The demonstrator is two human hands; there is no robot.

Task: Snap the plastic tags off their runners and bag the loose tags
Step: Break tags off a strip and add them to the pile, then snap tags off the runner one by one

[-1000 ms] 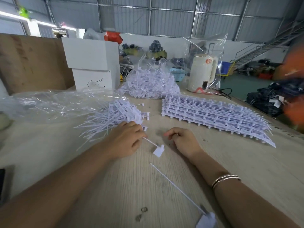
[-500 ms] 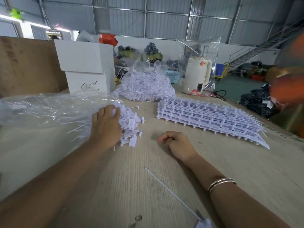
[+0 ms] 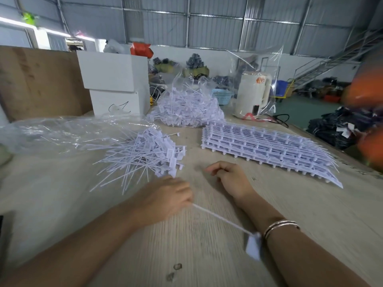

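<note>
I see my left hand (image 3: 165,200) near the middle of the bench (image 3: 310,214), fingers curled and pinching the thin end of a single loose tag (image 3: 228,220). The tag's stalk runs from that hand toward the near right, and its flat head lies just beside my right forearm, close to the bracelet (image 3: 279,225); motion blur hides whether the head touches the arm. My right hand (image 3: 230,177) rests on the bench a little farther back, fingers loosely curled and holding nothing. Just beyond my left hand lies the pile of loose tags (image 3: 145,152), partly on the open clear bag (image 3: 62,133) that spreads toward the left edge. Toward the right edge sits the stack of tags on runners (image 3: 269,146). Behind it, toward the far edge, stands a filled bag of tags (image 3: 188,108), a white box (image 3: 116,79) to its left.
</note>
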